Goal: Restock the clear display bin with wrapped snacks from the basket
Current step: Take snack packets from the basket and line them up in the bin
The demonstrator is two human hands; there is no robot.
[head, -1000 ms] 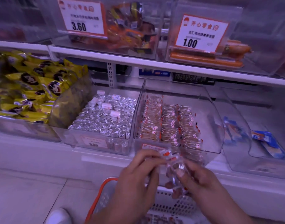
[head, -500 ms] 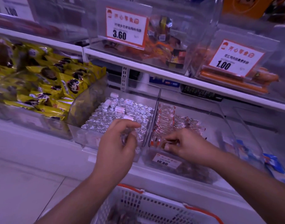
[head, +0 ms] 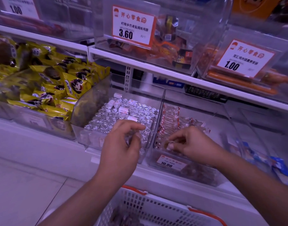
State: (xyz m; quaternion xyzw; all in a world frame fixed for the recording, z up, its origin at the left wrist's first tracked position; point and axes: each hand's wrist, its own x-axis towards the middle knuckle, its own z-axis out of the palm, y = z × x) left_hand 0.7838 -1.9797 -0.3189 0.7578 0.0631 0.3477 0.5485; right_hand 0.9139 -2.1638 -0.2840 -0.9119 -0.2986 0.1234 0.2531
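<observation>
The clear display bin [head: 220, 162] with a 10.80 tag holds rows of clear wrapped snacks with red ends [head: 171, 118]. My right hand [head: 193, 144] reaches into the bin's front and pinches one wrapped snack [head: 168, 145] at its fingertips, low against the row ends. My left hand [head: 122, 144] hovers over the neighbouring bin of silver foil pieces, its fingers curled round what looks like a clear wrapped snack, though this is faint. The white basket [head: 156, 207] with orange handles sits below my arms, with dark wrapped snacks [head: 123, 217] in it.
A bin of silver foil sweets [head: 120, 118] stands left of the display bin. Yellow packets [head: 58, 85] fill the far left bins. Blue packets [head: 278, 167] lie in the right bin. An upper shelf [head: 172, 75] with price-tagged bins overhangs.
Both hands rose from above the basket to the bins. The right hand went into the front of the display bin with a snack; the left moved over the silver foil bin.
</observation>
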